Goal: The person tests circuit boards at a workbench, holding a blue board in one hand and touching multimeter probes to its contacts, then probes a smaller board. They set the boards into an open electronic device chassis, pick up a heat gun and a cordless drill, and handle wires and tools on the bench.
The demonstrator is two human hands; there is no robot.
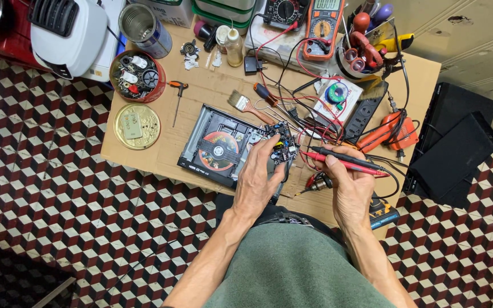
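Note:
My left hand holds a small dark circuit board by its near edge, tilted over an opened disc player with a red disc in its tray. My right hand grips two meter probes, one red and one black, side by side, their tips pointing left toward the board. Red and black leads run from the probes back across the cardboard to an orange multimeter at the far edge.
The cardboard-covered low table carries a paintbrush, a red tin of parts, a gold lid, a metal can, a power strip and an orange drill. Black boxes lie on the tiled floor at right.

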